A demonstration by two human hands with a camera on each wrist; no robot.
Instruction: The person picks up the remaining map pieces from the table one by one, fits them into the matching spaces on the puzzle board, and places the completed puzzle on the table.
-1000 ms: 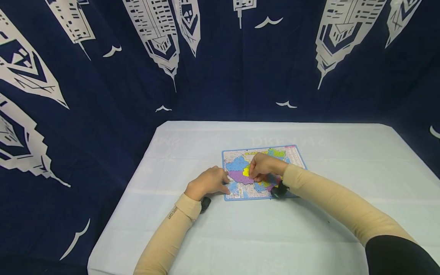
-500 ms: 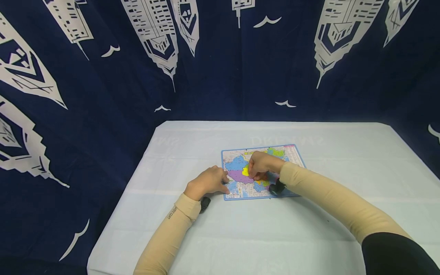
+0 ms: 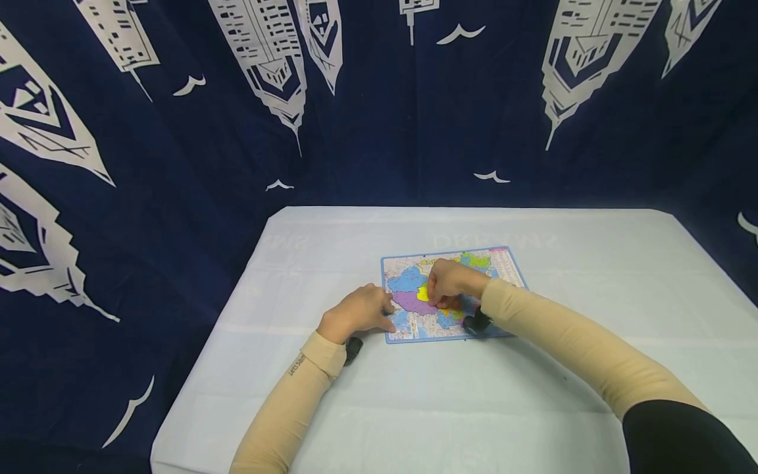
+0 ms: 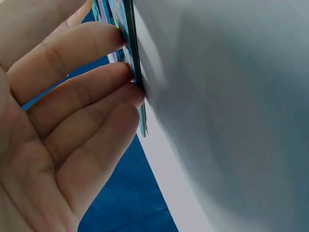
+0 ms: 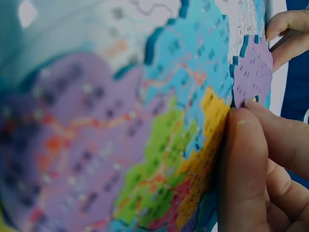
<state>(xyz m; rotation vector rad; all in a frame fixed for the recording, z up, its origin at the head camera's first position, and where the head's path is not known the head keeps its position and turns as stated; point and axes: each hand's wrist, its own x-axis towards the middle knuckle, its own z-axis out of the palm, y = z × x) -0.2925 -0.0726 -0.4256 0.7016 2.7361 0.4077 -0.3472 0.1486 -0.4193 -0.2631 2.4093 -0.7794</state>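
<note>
A map jigsaw puzzle with a blue-edged board [image 3: 438,340] lies on the white table in the head view. My left hand [image 3: 361,311] rests at its left edge. In the left wrist view, the loosely extended fingers of that hand [image 4: 82,101] touch the board's side [image 4: 136,58]. Over the middle, my right hand [image 3: 451,283] pinches at a yellow puzzle piece [image 3: 423,293] with thumb and forefinger. Only a sliver of yellow [image 5: 255,98] shows by the fingertips in the right wrist view. A purple piece [image 5: 253,72] lies just beyond; a raised blue piece [image 5: 207,43] is nearer.
The white tabletop [image 3: 474,408] extends around the board on every side. A dark blue curtain [image 3: 379,145] with white building prints hangs behind the table's far edge. Black wrist cameras [image 3: 353,351] sit under both wrists; the right one overlaps the board's lower part.
The right hand stays over the yellow piece with hardly any shift. The left hand keeps its place at the board's edge. The whole head view has drifted slightly.
</note>
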